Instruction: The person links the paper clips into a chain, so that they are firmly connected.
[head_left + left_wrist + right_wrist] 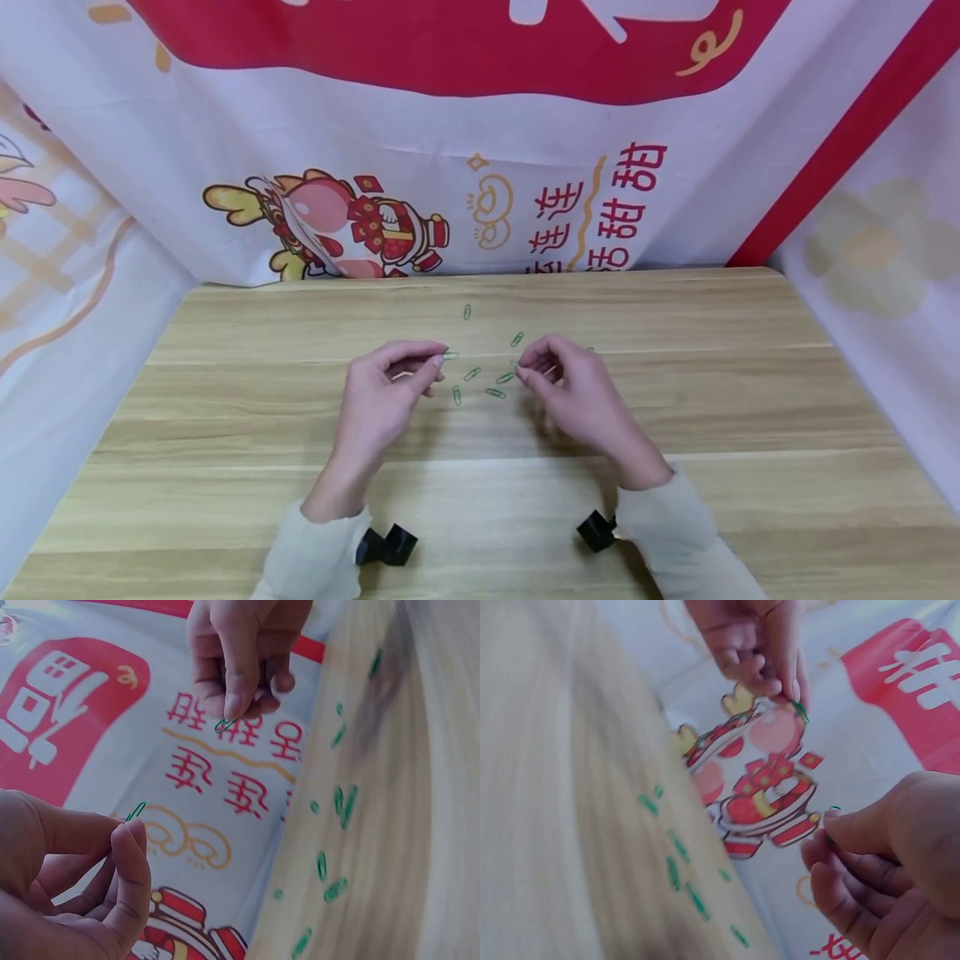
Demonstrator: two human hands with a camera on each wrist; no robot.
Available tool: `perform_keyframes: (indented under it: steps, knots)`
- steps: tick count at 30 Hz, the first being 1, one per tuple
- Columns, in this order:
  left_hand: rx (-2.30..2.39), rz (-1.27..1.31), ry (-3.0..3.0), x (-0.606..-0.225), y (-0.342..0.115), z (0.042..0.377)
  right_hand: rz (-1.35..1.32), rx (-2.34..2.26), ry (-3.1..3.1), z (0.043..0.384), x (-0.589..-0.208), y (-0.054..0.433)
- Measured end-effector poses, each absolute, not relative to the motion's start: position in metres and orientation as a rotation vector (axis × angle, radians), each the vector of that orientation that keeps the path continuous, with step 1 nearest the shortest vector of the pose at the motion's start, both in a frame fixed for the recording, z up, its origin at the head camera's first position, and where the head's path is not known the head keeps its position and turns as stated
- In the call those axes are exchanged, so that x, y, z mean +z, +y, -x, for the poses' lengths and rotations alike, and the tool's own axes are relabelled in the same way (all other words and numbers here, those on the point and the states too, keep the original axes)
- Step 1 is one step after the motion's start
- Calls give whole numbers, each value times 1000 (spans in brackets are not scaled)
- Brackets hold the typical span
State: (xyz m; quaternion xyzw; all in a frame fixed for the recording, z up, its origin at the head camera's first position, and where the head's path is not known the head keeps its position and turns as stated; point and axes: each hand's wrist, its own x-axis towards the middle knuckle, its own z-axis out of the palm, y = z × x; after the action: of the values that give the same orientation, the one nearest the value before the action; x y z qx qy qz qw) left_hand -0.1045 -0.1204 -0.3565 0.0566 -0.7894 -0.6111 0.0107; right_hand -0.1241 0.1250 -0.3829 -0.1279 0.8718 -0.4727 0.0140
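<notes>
My left hand (382,392) pinches a green paper clip (136,811) between thumb and forefinger, its loop sticking out past the fingertips. Facing it, my right hand (573,387) pinches another green paper clip (225,725) the same way; in the right wrist view the thumb covers most of that clip (835,808). Both hands are raised over the wooden table, a short gap between the two held clips. Below and between them lie several loose green paper clips, among them one clip (472,374) near the middle and one (457,395) by the left fingers.
Farther back on the wooden table (480,500) lie a lone clip (467,312) and another clip (517,339). A printed white and red cloth (420,125) hangs behind the table's back edge and along both sides. Black wrist mounts (397,544) sit at the sleeves.
</notes>
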Motion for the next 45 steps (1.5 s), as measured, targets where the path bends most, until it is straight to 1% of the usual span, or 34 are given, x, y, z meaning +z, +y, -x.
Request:
perform_keyframes:
  steps: [8,14,31,45]
  knots:
    - [-1956,-141,-2420,-347,-107,107,203,-1889,2559,122,-368,120]
    - [-1989,-133,-2382,-344,-99,110,153,-2063,2434,127,-366,113]
    - [-2090,-116,-2317,-334,-86,103,204,-2143,2299,124,-365,112]
    - [-2149,-108,-2234,-326,-85,101,221,-2141,2298,122,-358,112]
